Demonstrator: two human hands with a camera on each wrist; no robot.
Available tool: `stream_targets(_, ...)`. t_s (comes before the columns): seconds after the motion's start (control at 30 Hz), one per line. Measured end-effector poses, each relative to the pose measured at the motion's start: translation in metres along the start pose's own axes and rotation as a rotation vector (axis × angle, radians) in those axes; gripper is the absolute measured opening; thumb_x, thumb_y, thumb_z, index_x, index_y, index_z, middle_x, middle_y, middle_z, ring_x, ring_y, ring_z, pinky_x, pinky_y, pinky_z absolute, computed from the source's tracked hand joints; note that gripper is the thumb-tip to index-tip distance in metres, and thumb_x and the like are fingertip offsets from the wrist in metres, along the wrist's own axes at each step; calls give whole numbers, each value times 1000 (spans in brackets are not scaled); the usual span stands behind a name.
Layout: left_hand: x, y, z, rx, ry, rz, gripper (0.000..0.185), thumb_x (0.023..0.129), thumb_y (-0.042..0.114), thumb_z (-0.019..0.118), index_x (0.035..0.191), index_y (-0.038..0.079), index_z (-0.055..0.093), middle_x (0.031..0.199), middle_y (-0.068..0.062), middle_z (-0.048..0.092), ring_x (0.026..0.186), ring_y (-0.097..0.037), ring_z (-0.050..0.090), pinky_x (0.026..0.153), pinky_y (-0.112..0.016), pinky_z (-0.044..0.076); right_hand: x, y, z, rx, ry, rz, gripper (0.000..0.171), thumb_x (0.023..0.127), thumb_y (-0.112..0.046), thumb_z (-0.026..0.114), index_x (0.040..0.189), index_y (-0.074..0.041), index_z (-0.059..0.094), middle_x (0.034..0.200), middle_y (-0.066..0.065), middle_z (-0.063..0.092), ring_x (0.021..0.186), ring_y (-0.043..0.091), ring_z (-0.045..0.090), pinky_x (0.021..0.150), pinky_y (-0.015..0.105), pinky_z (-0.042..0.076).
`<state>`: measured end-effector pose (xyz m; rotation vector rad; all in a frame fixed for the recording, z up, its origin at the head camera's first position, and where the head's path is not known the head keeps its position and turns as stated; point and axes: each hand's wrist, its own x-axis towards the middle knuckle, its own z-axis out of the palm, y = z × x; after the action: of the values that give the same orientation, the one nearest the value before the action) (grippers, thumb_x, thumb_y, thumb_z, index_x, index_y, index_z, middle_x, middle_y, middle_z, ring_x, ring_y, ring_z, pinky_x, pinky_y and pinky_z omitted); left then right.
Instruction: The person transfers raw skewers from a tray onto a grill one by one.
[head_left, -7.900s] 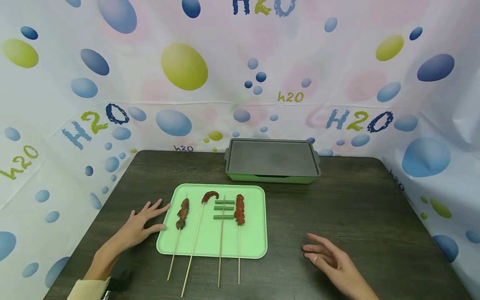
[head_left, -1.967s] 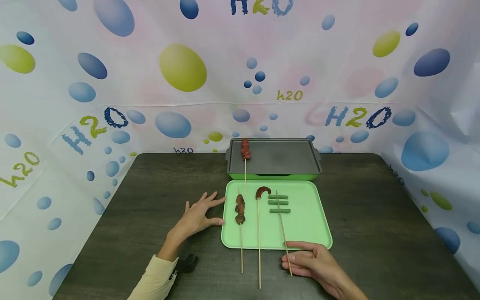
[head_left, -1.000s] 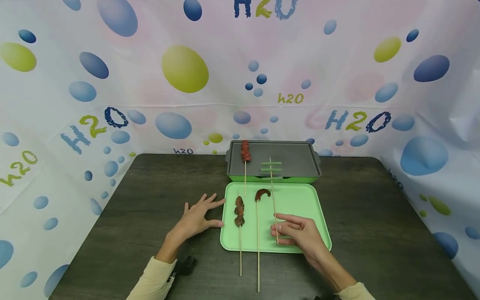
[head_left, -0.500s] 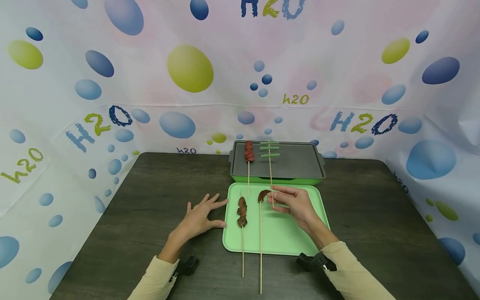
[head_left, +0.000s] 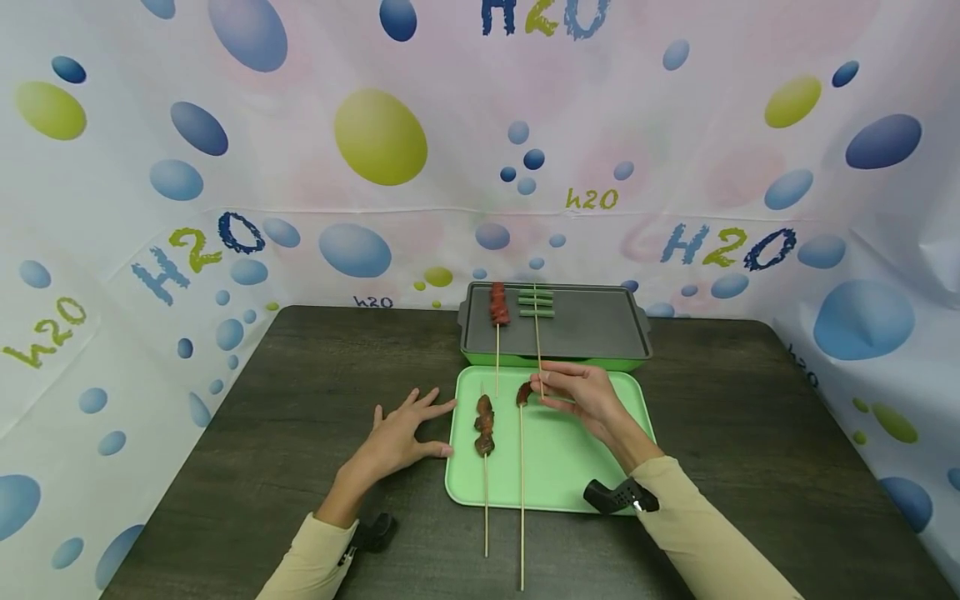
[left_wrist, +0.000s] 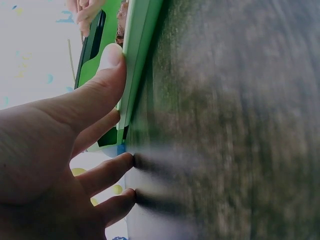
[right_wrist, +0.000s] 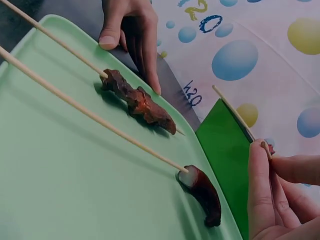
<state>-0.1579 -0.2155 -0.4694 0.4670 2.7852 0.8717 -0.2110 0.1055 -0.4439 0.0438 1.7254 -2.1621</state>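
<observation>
My right hand point(head_left: 588, 400) pinches the stick end of a green bean skewer point(head_left: 536, 313) between thumb and fingers. Its green pieces lie over the left half of a dark griddle point(head_left: 592, 329) with a green base. Left of them a red meat skewer point(head_left: 498, 307) rests on the griddle, its stick reaching over the tray. My left hand point(head_left: 397, 437) has its fingers spread, thumb and forefinger at the left rim of the light green tray point(head_left: 562, 467). On this tray lie a brown meat skewer point(right_wrist: 140, 100) and a curled tentacle skewer point(right_wrist: 205, 195), partly behind my right hand in the head view.
The dark wooden table point(head_left: 300, 375) extends to both sides of the tray. A printed curtain point(head_left: 465, 125) hangs behind and around it. Both remaining sticks overhang the tray's front edge. A black wrist device point(head_left: 621, 497) sits on my right forearm above the tray's front right corner.
The tray has shifted right, in front of the griddle. The red meat skewer has gone onto the griddle. My right hand has carried the green bean skewer forward from the tray and lowered it there.
</observation>
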Motion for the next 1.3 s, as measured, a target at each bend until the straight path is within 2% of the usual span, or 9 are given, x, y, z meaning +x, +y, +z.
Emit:
stream_targets(0.23, -1, 0, 1, -7, 3, 1, 79, 83, 39, 83, 154, 22, 52, 165, -14, 33, 154, -42, 18, 106, -85, 0, 2, 3, -3, -2, 17, 13, 48, 103, -9, 65, 146, 8, 51, 118, 18, 73, 103, 22, 74, 91, 37, 58)
stream_targets(0.37, -1, 1, 1, -5, 1, 0, 79, 83, 38, 83, 154, 22, 52, 165, -14, 33, 154, -42, 18, 106, -84, 0, -7, 7, -8, -1, 31, 1, 47, 105, -14, 62, 145, 8, 52, 119, 17, 73, 105, 22, 74, 91, 39, 58)
stream_targets(0.6, 0, 3, 0, 4, 0, 5, 79, 83, 38, 83, 154, 22, 52, 164, -14, 33, 154, -42, 19, 106, -85, 1, -46, 14, -17, -56, -21, -18, 53, 106, -16, 61, 148, 11, 45, 122, 18, 71, 105, 21, 74, 94, 42, 57)
stream_targets(0.8, 0, 2, 1, 5, 1, 6, 80, 83, 39, 83, 154, 22, 52, 164, -14, 33, 154, -42, 19, 106, -85, 1, -83, 25, -22, -164, -85, -55, 56, 105, -17, 62, 149, 11, 43, 130, 29, 64, 109, 28, 72, 94, 45, 57)
stream_targets(1.0, 0, 2, 1, 2, -2, 9, 79, 83, 39, 83, 154, 21, 51, 165, -14, 32, 154, -42, 18, 106, -85, 1, -115, 36, -25, -276, -125, -103, 55, 104, -16, 63, 148, 11, 44, 129, 31, 64, 109, 32, 72, 88, 43, 60)
stream_targets(1.13, -1, 2, 1, 3, 1, 11, 79, 83, 39, 83, 154, 21, 52, 164, -15, 32, 153, -43, 19, 106, -85, 1, -132, 44, -27, -265, -161, -72, 55, 104, -15, 63, 149, 10, 43, 128, 31, 64, 109, 32, 71, 87, 42, 60)
stream_targets(1.3, -1, 1, -1, 6, 4, 13, 79, 84, 39, 83, 154, 20, 52, 164, -16, 32, 153, -44, 19, 106, -85, 1, -146, 56, -26, -190, -230, 7, 56, 105, -15, 61, 151, 9, 40, 124, 26, 68, 107, 31, 72, 87, 41, 60)
